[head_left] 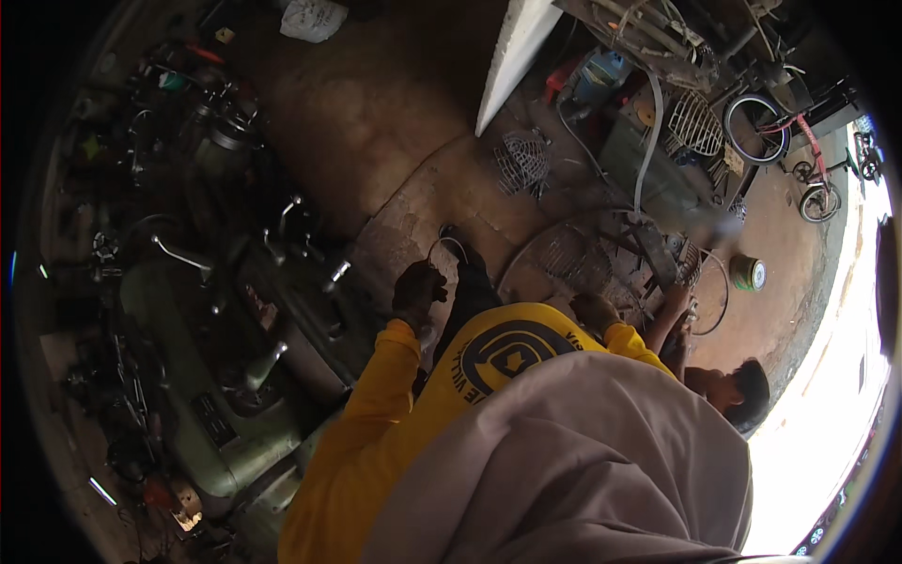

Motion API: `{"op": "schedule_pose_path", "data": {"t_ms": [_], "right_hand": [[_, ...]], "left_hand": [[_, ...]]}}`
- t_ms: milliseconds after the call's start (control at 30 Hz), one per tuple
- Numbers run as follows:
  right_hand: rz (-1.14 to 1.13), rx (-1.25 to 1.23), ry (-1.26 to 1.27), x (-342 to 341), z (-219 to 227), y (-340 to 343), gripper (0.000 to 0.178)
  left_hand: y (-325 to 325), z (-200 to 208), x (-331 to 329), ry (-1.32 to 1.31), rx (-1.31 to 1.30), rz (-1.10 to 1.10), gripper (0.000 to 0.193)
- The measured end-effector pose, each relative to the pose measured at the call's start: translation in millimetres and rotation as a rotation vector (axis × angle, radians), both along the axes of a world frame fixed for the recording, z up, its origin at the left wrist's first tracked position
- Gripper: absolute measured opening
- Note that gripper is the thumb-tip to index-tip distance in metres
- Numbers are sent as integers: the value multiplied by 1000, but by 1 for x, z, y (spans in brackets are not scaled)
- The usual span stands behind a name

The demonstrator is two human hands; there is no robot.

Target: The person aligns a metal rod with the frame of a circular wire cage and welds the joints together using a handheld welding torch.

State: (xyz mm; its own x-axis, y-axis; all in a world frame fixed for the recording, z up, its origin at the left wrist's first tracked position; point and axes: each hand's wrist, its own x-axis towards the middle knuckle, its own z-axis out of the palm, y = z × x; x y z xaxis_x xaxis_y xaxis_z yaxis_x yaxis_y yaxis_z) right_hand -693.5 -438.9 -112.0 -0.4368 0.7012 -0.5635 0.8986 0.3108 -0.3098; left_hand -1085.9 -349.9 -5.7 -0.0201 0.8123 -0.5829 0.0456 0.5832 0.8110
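My left hand (pixel 420 289), in a yellow sleeve, has its fingers closed on a thin metal ring (pixel 447 239) that stands up above the fist, in front of my dark trousers. My right hand (pixel 594 310) hangs low on the other side of my body. Its fingers are too dark to make out, and I see nothing plainly held in it. Just beyond it, a round wire grille (pixel 571 258) lies on the floor, apart from the hand as far as I can tell.
Green machines with metal levers (pixel 183 256) fill the left. At right, a person (pixel 719 385) crouches by a large hoop, hands near wire work. Another wire basket (pixel 523 162) lies ahead. A round tin (pixel 748 274) and a small bicycle (pixel 816 179) stand farther right.
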Motion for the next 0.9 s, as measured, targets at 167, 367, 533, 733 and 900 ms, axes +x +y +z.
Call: {"op": "schedule_pose_path", "data": {"t_ms": [167, 367, 533, 733, 900], "right_hand": [[-692, -74, 345, -76, 3, 154, 40], [-334, 178, 409, -153, 41, 388, 39], [-121, 257, 43, -196, 52, 529, 26], [-243, -129, -43, -218, -56, 659, 25], [-310, -281, -67, -232, -80, 787, 29]], "left_hand": [[143, -32, -75, 78, 304, -224, 20], [344, 29, -114, -54, 99, -120, 22], [455, 28, -166, -83, 146, -41, 26], [536, -60, -304, 266, 149, -189, 19], [564, -107, -394, 487, -248, -97, 17]]}}
